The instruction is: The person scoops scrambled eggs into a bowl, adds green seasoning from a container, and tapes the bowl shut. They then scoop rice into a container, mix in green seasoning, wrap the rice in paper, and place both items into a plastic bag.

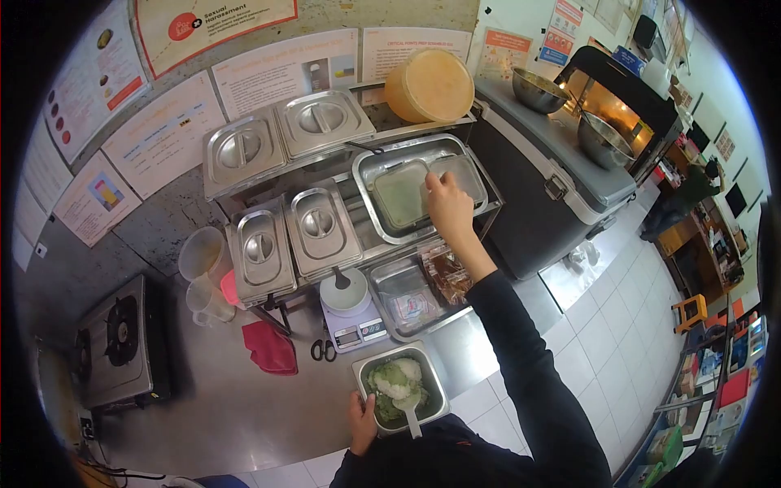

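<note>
My right hand (446,195) reaches over a steel tray (382,232) on the rack, its fingers closed at the edge of a clear lid or container (400,193); what exactly they pinch is too small to tell. Low in the view, my left hand (362,419) holds the left side of a square steel pan (440,398). Inside the pan lies a green and white food mix (394,379) with a white spatula (413,420) standing in it, its handle toward me.
Lidded steel pans (316,221) and an orange-lidded tub (431,85) fill the rack. Below are a scale (355,332), scissors (323,350), a red cloth (269,348) and plastic jugs (207,301). A stove (122,333) is left, a large cool box (529,175) right. One person (687,195) stands far right.
</note>
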`<state>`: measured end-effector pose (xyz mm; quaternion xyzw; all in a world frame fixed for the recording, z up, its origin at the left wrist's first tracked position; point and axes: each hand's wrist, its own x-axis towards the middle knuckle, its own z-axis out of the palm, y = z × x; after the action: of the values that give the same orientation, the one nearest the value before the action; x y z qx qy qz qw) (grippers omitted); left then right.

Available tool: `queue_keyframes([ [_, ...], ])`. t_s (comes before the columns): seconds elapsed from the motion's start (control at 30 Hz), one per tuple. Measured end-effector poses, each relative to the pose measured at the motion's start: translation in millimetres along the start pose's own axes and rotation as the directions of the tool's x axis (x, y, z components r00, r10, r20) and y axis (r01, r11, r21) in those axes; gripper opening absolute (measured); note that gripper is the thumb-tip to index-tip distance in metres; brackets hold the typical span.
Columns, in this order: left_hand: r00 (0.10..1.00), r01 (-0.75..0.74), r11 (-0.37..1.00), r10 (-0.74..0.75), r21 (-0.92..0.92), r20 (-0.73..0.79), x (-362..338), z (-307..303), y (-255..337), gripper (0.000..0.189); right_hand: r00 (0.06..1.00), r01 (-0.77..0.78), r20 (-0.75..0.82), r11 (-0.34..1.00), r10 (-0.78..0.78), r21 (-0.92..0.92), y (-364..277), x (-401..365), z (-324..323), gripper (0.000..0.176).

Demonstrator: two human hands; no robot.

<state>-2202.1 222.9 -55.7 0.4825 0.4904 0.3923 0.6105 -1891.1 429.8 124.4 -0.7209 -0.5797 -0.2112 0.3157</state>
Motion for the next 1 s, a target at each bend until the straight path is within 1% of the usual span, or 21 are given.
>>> queue_keyframes([
  [0.03,1.0,0.013,1.0,-0.014,-0.02,-0.008,-0.4,1.1,1.9,0.012,0.999,-0.013,0.041,0.994,0.018,-0.112,-2.8,-1.1,0.1,0.02],
  [0.07,1.0,0.013,1.0,-0.013,-0.022,-0.008,0.0,1.3,0.1,0.012,0.999,-0.011,0.04,0.994,0.015,-0.113,-3.6,-1.3,2.5,0.02],
  [0.13,1.0,0.021,0.996,-0.023,-0.087,-0.015,0.5,1.1,-4.8,0.012,0.994,0.076,-0.056,0.963,-0.093,-0.259,-2.5,-3.1,8.5,0.02],
  [0.27,1.0,-0.01,0.999,0.011,-0.044,0.019,1.6,-2.9,-10.2,0.011,0.996,0.069,-0.035,0.969,-0.079,-0.235,-4.5,-0.9,5.3,0.015],
  [0.33,0.998,0.025,0.999,-0.023,-0.03,0.056,2.4,-3.8,-15.9,0.011,0.991,0.096,-0.083,0.988,-0.107,-0.125,-8.2,-4.9,-6.9,0.016],
  [0.4,0.999,0.02,0.996,-0.016,-0.089,0.049,-4.2,-1.7,-8.5,0.01,0.999,0.032,-0.007,0.997,-0.032,0.066,-12.0,-23.7,-27.0,0.016],
  [0.43,0.999,0.02,0.988,-0.014,-0.153,0.037,-5.6,3.4,-6.6,0.01,0.996,-0.05,0.078,0.992,0.041,0.113,-20.5,-40.7,-46.4,0.017],
  [0.47,1.0,0.016,0.983,-0.013,-0.182,0.018,-4.5,2.2,-20.2,0.012,0.995,0.005,0.095,0.984,-0.022,0.177,-16.8,-65.1,-55.0,0.017],
  [0.5,1.0,0.004,0.98,-0.001,-0.201,0.014,-5.8,8.5,-10.5,0.012,0.971,-0.018,0.234,0.968,-0.043,0.252,-16.4,-93.7,-65.0,0.015],
  [0.53,1.0,-0.007,0.975,0.011,-0.222,0.018,-10.3,14.1,3.5,0.013,0.905,-0.05,0.419,0.956,-0.079,0.289,-16.2,-131.5,-78.6,0.014],
  [0.57,0.999,-0.022,0.98,0.028,-0.197,0.026,-14.1,17.9,7.4,0.017,0.619,-0.096,0.774,0.965,-0.135,0.246,-14.1,-167.2,-92.8,0.015],
  [0.6,0.998,-0.038,0.984,0.045,-0.172,0.037,-15.9,23.6,4.2,0.022,0.758,0.04,0.432,0.696,-0.489,0.717,-18.2,-200.9,-128.0,0.022],
  [0.63,0.996,-0.05,0.991,0.058,-0.122,0.065,-15.8,29.4,-2.5,0.022,0.466,-0.256,0.691,0.664,-0.552,0.703,-11.9,-261.6,-110.1,0.029],
  [0.67,0.991,-0.062,0.996,0.069,-0.062,0.113,-16.9,35.3,-8.8,0.024,0.17,-0.59,0.827,0.617,-0.535,0.521,-26.3,-259.6,-160.0,0.032],
  [0.7,0.983,-0.077,0.997,0.075,0.004,0.168,-18.5,41.2,-15.6,0.026,-0.007,-0.735,0.878,0.597,-0.479,0.32,-27.1,-282.0,-182.3,0.025],
  [0.77,0.95,-0.117,0.987,0.078,0.111,0.303,-23.7,60.3,-30.6,0.03,0.451,-0.661,0.795,0.447,-0.406,0.603,-17.1,-351.9,-203.1,0.026],
  [0.8,0.923,-0.142,0.979,0.077,0.148,0.376,-27.9,74.4,-38.1,0.032,0.481,-0.662,0.799,0.447,-0.361,0.601,-10.1,-385.1,-211.1,0.026],
  [0.87,0.849,-0.2,0.96,0.07,0.195,0.524,-44.6,108.7,-55.0,0.038,0.694,-0.65,0.72,0.42,-0.012,0.633,10.1,-442.5,-233.7,0.024],
  [0.9,0.803,-0.224,0.952,0.059,0.209,0.594,-57.1,128.0,-65.8,0.04,0.704,-0.652,0.71,0.425,0.031,0.628,19.7,-459.1,-258.6,0.024],
  [0.97,0.701,-0.261,0.944,0.041,0.202,0.711,-95.5,174.7,-84.4,0.046,0.319,-0.941,0.847,0.247,0.425,0.23,34.3,-490.9,-318.0,0.02],
  [1.0,0.672,-0.263,0.944,0.032,0.198,0.74,-125.2,199.6,-82.6,0.046,0.468,-0.866,0.722,0.428,0.51,0.259,42.8,-513.2,-344.0,0.02],
])
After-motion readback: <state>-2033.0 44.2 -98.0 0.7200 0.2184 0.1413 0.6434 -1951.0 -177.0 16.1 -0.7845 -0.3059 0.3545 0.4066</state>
